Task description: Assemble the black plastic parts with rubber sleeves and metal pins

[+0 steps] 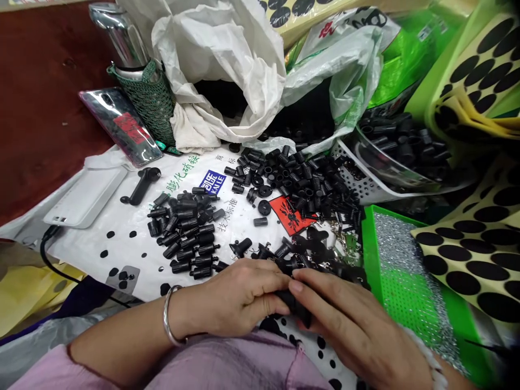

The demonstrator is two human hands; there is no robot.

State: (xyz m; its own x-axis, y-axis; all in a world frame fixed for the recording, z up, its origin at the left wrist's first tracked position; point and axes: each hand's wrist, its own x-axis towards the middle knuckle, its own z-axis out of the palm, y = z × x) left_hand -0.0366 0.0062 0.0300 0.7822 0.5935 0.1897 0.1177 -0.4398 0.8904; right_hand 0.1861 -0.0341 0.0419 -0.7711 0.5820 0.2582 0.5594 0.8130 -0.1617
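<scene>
Left hand (244, 298) and right hand (353, 319) meet over one black part (298, 310)

The part sits between the two hands, low in the middle; left thumb and forefinger are pinched on it, while the right fingers, lightly bent and close together, lie against it, and whether they grip is hidden. From the hands: at ten o'clock, one pile of black knobs (187, 233), too many to count, then one black handle (142, 186) and one white power bank (85, 203); between ten and eleven, one phone (109, 116); at eleven, one flask (125, 43); around twelve, one pile of black caps (300, 179), too heaped to count, one red label (286, 214) and two open bags (260, 65); at three, one green tray (369, 238)
</scene>
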